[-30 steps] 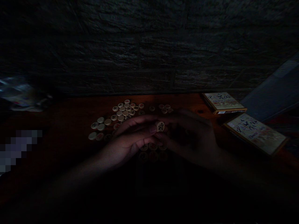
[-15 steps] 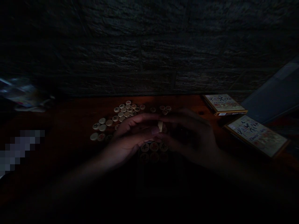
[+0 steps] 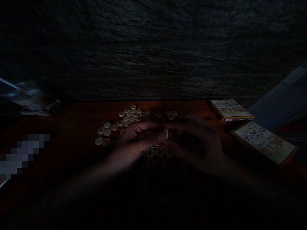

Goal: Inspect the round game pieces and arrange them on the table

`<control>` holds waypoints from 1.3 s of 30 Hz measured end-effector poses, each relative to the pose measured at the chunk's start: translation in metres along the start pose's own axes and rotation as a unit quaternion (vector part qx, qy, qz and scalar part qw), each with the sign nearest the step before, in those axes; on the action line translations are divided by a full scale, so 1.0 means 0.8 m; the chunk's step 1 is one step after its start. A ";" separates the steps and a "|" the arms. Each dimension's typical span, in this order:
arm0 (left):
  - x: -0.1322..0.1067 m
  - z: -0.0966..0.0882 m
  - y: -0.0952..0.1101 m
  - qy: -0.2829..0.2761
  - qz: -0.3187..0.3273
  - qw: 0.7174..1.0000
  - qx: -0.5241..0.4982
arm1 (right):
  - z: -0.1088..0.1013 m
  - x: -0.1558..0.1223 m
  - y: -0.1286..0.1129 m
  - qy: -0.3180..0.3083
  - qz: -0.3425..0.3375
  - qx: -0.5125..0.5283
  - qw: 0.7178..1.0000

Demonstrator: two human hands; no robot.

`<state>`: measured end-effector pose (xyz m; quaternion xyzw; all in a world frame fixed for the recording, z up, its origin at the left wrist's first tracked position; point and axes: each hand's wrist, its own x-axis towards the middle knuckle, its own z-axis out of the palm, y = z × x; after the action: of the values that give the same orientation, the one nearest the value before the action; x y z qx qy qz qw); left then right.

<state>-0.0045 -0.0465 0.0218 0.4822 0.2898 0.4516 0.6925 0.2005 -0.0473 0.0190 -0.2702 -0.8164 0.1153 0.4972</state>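
A pale round Chinese chess piece [image 3: 166, 133] is held on edge at the middle of the view, between both hands. My left hand [image 3: 134, 140] is closed, its thumb pressed against the piece. From the other side, my right hand [image 3: 202, 137] curves in with its index finger and thumb at the piece; its other fingers are in shadow. Just below the hands lie rows of chess pieces [image 3: 159, 152] with black or red characters, set side by side in what looks like a dark box. Loose pieces [image 3: 131, 118] are spread on the table beyond my left hand.
Two flat boxes [image 3: 230, 108] with Chinese characters lie on the wooden table [image 3: 79, 118] at the right. A clear plastic cup or bag with a straw [image 3: 28, 99] stands at the far left. Behind the table rises a dark stone wall [image 3: 163, 60]. The scene is very dim.
The view has tilted slightly, so everything sits a little lower and further right. Both hands stay around the same piece, which has turned somewhat more edge-on.
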 end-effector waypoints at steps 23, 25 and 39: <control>0.000 -0.002 -0.003 0.008 -0.012 1.000 0.006 | -0.001 0.000 0.001 0.006 -0.009 -0.003 1.000; 0.000 -0.002 -0.002 0.002 -0.008 1.000 0.004 | -0.001 -0.001 0.001 0.006 -0.003 -0.005 1.000; -0.001 -0.001 0.000 -0.022 -0.013 0.999 0.026 | -0.001 0.001 0.000 0.000 -0.014 0.003 1.000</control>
<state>-0.0057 -0.0465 0.0211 0.5064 0.2918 0.4243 0.6916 0.2008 -0.0465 0.0202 -0.2571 -0.8201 0.1102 0.4991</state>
